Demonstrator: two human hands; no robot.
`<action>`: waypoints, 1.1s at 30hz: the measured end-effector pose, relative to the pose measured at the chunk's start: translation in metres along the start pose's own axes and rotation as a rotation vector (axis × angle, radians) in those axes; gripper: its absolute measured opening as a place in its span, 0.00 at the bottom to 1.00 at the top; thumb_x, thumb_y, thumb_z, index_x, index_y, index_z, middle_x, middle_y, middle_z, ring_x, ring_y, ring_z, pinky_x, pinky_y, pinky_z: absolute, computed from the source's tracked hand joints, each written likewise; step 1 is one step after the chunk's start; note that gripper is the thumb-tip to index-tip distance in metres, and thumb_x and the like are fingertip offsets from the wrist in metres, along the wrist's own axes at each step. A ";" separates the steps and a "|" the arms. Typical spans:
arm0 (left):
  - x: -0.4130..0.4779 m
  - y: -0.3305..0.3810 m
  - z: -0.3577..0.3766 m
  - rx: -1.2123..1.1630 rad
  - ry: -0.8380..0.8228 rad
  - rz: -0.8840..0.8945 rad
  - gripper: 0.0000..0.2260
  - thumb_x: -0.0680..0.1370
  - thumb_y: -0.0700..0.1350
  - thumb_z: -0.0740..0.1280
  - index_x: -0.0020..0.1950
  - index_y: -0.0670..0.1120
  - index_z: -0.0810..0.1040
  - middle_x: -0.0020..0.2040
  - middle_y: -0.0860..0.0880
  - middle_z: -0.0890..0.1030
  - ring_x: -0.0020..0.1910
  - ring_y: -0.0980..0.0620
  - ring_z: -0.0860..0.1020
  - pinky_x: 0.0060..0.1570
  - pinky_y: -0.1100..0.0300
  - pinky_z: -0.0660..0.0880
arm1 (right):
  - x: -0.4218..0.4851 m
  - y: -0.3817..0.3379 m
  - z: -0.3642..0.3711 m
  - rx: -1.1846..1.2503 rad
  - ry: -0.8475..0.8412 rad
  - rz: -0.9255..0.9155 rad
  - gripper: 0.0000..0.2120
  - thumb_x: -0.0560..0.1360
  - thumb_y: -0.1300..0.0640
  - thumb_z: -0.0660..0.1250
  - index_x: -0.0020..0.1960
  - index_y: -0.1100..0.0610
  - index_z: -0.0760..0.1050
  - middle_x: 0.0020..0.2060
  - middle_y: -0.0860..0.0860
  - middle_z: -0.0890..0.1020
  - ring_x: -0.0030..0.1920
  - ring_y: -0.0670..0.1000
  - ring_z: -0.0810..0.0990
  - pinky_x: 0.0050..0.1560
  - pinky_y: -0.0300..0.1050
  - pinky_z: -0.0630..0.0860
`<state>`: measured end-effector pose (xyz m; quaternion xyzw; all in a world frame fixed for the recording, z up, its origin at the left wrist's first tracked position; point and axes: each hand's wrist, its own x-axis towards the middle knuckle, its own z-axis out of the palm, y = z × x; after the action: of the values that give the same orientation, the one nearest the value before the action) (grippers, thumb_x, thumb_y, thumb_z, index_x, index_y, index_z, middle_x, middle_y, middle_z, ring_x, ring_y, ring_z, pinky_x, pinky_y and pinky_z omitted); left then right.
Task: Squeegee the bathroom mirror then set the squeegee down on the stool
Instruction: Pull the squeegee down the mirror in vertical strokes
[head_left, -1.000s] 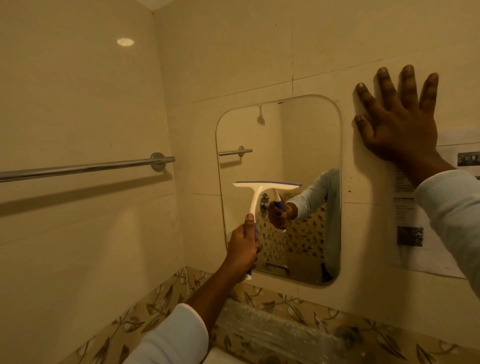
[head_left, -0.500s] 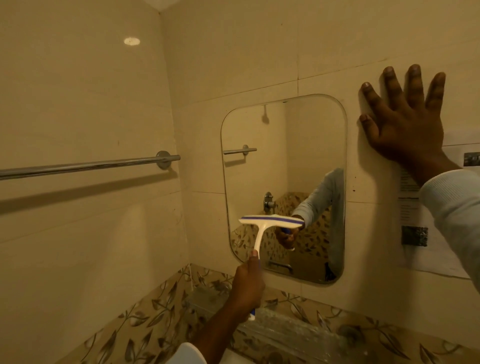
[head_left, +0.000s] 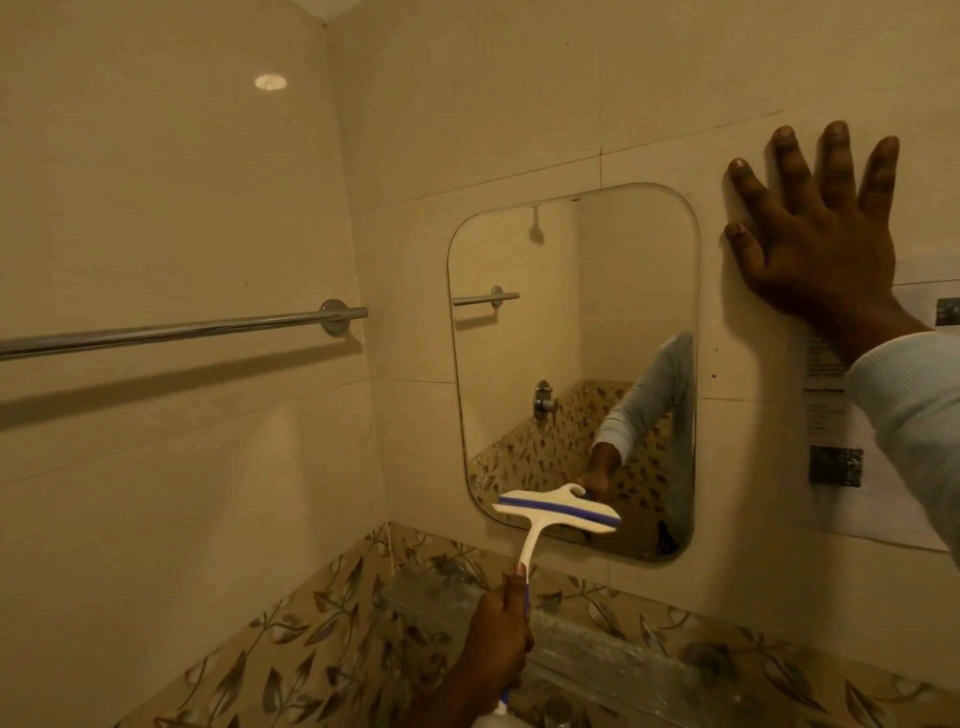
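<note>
Cream-and-blue plastic squeegee (head_left: 556, 512) noted in the head view at the bottom left corner of the mirror (head_left: 571, 338). Its blade head lies across the glass just above the lower edge, and its handle slants down and left below the mirror. Grip: the left hand (head_left: 498, 639), below the mirror, has its fingers wrapped round the lower handle and the thumb laid up along the shaft. Support: the right hand (head_left: 815, 244), just right of the mirror's upper right corner, is spread wide with straight fingers, palm flat on the wall tile, holding nothing. A white ribbed sleeve (head_left: 914, 405) covers that forearm, right of the mirror. A paper notice (head_left: 831, 415) is fixed to the wall right of the mirror, partly under the wrist; its print is too small to read. A chrome towel bar (head_left: 182, 330) is mounted on the side wall left of the mirror, about level with its middle. A leaf-patterned tile band (head_left: 311, 649) runs below the mirror.
</note>
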<state>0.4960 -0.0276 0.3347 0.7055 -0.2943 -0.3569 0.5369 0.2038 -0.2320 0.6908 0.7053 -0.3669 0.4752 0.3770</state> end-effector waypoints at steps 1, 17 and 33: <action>0.000 -0.003 0.000 0.017 0.002 -0.013 0.25 0.80 0.68 0.55 0.43 0.47 0.74 0.23 0.53 0.69 0.19 0.54 0.64 0.22 0.64 0.63 | 0.000 0.000 0.000 0.001 0.000 -0.002 0.35 0.84 0.32 0.43 0.88 0.44 0.46 0.87 0.54 0.47 0.86 0.66 0.42 0.79 0.78 0.43; -0.049 0.173 -0.003 -0.211 -0.102 0.332 0.26 0.79 0.69 0.56 0.46 0.47 0.75 0.29 0.52 0.72 0.23 0.54 0.66 0.24 0.63 0.63 | 0.002 0.001 0.001 -0.045 0.002 -0.003 0.34 0.85 0.34 0.44 0.88 0.45 0.47 0.87 0.54 0.48 0.86 0.66 0.43 0.80 0.74 0.40; -0.042 0.322 0.039 -0.251 -0.025 0.680 0.27 0.78 0.72 0.54 0.40 0.49 0.71 0.28 0.50 0.70 0.21 0.54 0.65 0.23 0.62 0.63 | 0.004 0.006 0.009 -0.112 0.036 -0.014 0.34 0.85 0.35 0.45 0.88 0.45 0.46 0.87 0.54 0.47 0.86 0.64 0.43 0.82 0.73 0.41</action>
<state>0.4295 -0.0956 0.6481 0.4914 -0.4724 -0.1997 0.7039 0.2031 -0.2438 0.6933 0.6770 -0.3811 0.4638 0.4257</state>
